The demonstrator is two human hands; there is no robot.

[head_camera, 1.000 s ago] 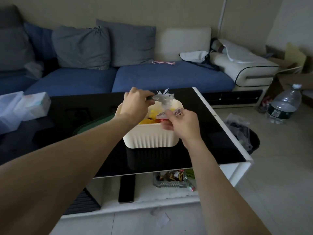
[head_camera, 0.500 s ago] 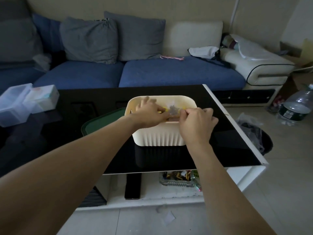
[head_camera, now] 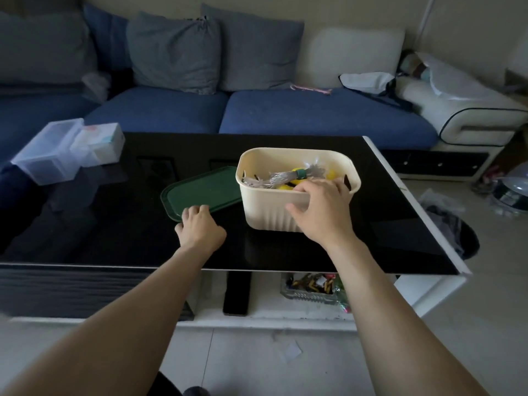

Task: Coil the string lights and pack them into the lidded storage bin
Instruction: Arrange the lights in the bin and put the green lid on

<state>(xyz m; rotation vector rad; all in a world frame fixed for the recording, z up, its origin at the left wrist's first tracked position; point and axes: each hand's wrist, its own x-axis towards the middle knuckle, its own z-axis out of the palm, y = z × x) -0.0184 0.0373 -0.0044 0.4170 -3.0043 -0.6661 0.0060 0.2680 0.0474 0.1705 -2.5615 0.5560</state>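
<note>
Cream bin (head_camera: 274, 212) sits on the black glass table (head_camera: 114, 238), right of centre, open on top. String lights (head_camera: 283, 177) are inside it: a silvery bundle held by a green band, lying on yellow items (can't tell what those are). The bundle is below the rim, toward the near-left of the bin.

Right hand (head_camera: 323, 207) is on the near-right corner of the bin. Fingers curl over the rim with tips inside; thumb is spread out against the ribbed outer wall. So it grips the bin wall, fingers and thumb on opposite sides of the wall. It doesn't hold the lights; whether the fingertips touch them I can't tell.

Left hand (head_camera: 200, 227) is at the near edge of the dark green lid (head_camera: 203, 191). Lid lies flat on the table just left of the bin, its far-right corner tucked beside or behind the bin wall (can't tell if touching). Fingers are bent and close together, tips at the lid's rim; thumb side is on the table. Whether the lid is actually gripped can't be told.

Also there: clear plastic box (head_camera: 48, 158) and a white tissue pack (head_camera: 97, 145) at the table's far-left, touching each other. Blue sofa (head_camera: 314, 115) with grey cushions (head_camera: 174, 52) behind the table. Glass dish (head_camera: 311, 287) of small items on the shelf under the table.
</note>
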